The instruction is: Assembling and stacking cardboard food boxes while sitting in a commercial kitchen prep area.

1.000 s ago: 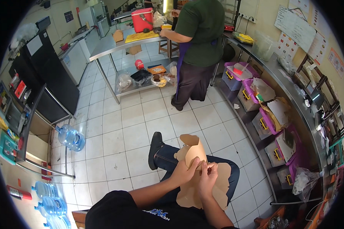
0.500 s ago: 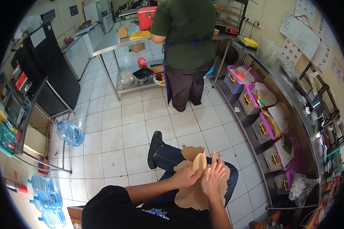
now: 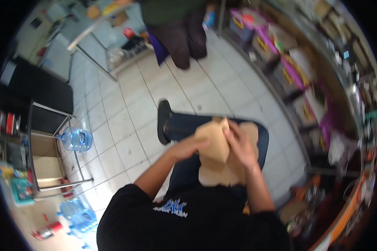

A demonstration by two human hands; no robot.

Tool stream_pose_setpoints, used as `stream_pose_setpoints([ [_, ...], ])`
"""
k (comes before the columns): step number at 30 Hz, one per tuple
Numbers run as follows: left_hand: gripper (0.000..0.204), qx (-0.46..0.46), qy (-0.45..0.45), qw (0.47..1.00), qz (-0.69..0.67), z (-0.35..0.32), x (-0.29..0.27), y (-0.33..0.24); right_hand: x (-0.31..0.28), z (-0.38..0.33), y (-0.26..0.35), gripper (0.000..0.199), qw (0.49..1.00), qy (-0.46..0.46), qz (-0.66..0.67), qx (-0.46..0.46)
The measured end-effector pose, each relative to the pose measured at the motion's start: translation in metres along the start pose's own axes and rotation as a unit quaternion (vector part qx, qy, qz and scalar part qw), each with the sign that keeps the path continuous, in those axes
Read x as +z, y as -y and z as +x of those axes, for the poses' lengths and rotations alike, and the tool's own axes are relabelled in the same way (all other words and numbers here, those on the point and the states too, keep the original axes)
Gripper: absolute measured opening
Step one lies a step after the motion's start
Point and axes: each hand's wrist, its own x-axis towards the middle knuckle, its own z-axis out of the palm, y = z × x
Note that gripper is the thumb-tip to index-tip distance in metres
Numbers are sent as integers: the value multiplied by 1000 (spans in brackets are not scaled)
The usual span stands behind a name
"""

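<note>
A brown cardboard food box [image 3: 213, 140], partly folded up with a pointed upper edge, is held over my lap. My left hand [image 3: 190, 147] grips its left side, the fingertips partly hidden by blur and by the box. On the other side my right hand [image 3: 242, 146] holds the box near its upper right corner, thumb against the board and fingers behind it. Flat brown cardboard blanks with scalloped edges [image 3: 211, 176] lie on my thighs beneath the box.
Ahead stands a person in a green top and dark trousers [image 3: 176, 35], beside a metal table [image 3: 92, 58]. Purple-lidded bins [image 3: 291, 71] line the right shelf. Large water bottles [image 3: 76, 139] and a red fire extinguisher [image 3: 48, 230] are at left.
The view has tipped down and blurred. The box's raised panel now forms a larger folded shape between my hands. My right fingers, raised before, have come down onto the box.
</note>
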Motion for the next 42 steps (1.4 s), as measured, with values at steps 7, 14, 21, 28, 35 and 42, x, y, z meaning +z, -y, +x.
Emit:
stream_pose_setpoints([
  [7, 52, 16, -64, 998, 11, -3, 8, -32, 17, 5, 8, 27, 993, -79, 79, 30],
  [14, 51, -23, -49, 997, 48, -18, 8, -37, 14, -14, 3, 51, 983, -18, 160, 89],
  [21, 52, -1, -11, 1000, -6, -21, -2, -28, 21, -25, -5, 60, 988, -50, 149, -7],
  [28, 64, 4, 96, 989, 111, -34, -36, -14, 18, -29, 1, 48, 988, -103, -54, -105],
  [35, 89, 154, 238, 934, -216, -22, 2, -39, 13, -28, 18, 47, 990, -56, 62, -117],
  [42, 82, 66, 174, 979, -88, -24, -2, -45, 17, -29, 21, 43, 971, -114, -112, -179],
])
